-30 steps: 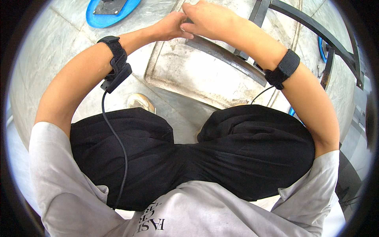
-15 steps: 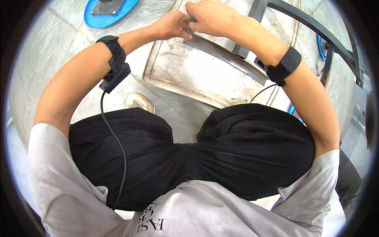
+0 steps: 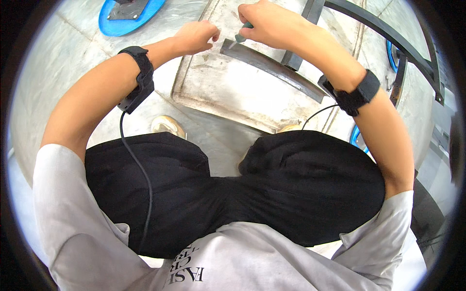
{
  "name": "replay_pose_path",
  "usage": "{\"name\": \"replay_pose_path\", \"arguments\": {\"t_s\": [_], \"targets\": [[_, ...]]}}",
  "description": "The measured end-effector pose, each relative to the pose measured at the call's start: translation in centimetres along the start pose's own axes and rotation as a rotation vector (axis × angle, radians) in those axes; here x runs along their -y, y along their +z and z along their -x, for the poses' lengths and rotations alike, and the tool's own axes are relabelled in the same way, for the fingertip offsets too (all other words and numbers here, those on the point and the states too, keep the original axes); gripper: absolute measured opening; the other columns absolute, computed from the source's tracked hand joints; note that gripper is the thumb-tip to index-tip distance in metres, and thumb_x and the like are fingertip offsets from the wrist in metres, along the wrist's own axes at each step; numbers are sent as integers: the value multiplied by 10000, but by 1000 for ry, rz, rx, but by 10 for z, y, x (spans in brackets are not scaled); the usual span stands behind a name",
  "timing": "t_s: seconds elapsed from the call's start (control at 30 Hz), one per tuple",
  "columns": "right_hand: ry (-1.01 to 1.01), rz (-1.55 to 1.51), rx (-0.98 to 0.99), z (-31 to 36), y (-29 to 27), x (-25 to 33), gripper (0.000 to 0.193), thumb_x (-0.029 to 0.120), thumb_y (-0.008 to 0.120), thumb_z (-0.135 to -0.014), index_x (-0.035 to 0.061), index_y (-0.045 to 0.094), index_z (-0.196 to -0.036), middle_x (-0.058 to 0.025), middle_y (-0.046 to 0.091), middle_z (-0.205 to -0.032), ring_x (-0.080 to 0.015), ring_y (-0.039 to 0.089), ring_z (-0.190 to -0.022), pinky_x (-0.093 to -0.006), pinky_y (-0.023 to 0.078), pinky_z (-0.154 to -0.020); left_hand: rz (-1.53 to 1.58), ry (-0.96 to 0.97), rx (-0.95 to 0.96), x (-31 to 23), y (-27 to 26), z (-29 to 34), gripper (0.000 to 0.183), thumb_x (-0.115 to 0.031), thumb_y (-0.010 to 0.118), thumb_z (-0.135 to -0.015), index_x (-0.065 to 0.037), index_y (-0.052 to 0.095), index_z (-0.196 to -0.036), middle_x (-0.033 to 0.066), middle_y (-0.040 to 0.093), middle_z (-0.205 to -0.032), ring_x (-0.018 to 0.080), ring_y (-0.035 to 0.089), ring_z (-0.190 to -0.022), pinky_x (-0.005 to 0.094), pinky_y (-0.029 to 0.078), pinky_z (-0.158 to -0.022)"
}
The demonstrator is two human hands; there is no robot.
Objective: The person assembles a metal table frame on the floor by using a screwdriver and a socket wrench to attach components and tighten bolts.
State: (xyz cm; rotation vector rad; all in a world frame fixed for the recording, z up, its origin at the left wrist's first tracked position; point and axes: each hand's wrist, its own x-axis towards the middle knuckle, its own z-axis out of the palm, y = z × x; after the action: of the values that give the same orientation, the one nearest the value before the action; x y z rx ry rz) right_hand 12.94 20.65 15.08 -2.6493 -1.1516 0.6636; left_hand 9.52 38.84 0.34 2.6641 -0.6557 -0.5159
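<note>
"What are your hands doing?"

"I'm holding them apart. My right hand (image 3: 267,23) is gripping a small green piece (image 3: 242,34), and my left hand (image 3: 196,38) is curling loosely nearby, with a gap lying between them. I can't tell whether the left is holding anything."

"Where is the green piece sitting?"

"It's poking out of my right fist, near the left end of a metal bar (image 3: 272,69). My fingers are covering most of it, so it may be a tool handle, but I'm not certain."

"And around that?"

"The bar is lying aslant on a stained pale board (image 3: 208,87). A dark metal frame (image 3: 382,26) is standing to the right, one leg reaching the bar. A blue disc (image 3: 126,28) is lying on the floor (image 3: 63,77) at the upper left. I'm wearing black straps (image 3: 144,68) on both arms, and a cable (image 3: 150,194) is running over my black trousers (image 3: 291,189)."
</note>
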Motion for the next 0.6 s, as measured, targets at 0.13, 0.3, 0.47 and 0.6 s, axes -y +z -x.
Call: {"name": "replay_pose_path", "arguments": {"t_s": [0.13,0.3,0.47,0.6], "targets": [[6,-36,-62,32,-13,-5,252,184,538,-738,-64,541,-780,-264,569,-714,-403,569,-712,-437,453,-642,-154,27,-17,-20,5,1,191,-183,650,-700,-121,618,-878,104,609,-742,257,596,-729,360,475,-633],[258,-93,105,71,-22,-18,232,200,534,-745,-27,554,-794,-247,577,-759,-386,567,-741,-424,450,-662,-217,156,22,-25,33,-15,206,-217,626,-724,-138,627,-913,107,616,-764,264,601,-715,354,480,-639],[228,-37,60,102,-32,-75,253,220,563,-724,-22,566,-800,-232,584,-756,-370,564,-754,-404,447,-683,-282,288,59,-28,10,-29,80,-110,579,-669,-30,582,-662,144,578,-631,305,591,-614,383,465,-527],[352,-44,-14,154,-18,-93,292,245,592,-725,-20,567,-844,-214,590,-767,-341,576,-721,-382,453,-659,-511,415,23,-37,21,-23,75,-64,516,-651,-41,538,-583,147,567,-614,296,590,-594,381,456,-506]]}}
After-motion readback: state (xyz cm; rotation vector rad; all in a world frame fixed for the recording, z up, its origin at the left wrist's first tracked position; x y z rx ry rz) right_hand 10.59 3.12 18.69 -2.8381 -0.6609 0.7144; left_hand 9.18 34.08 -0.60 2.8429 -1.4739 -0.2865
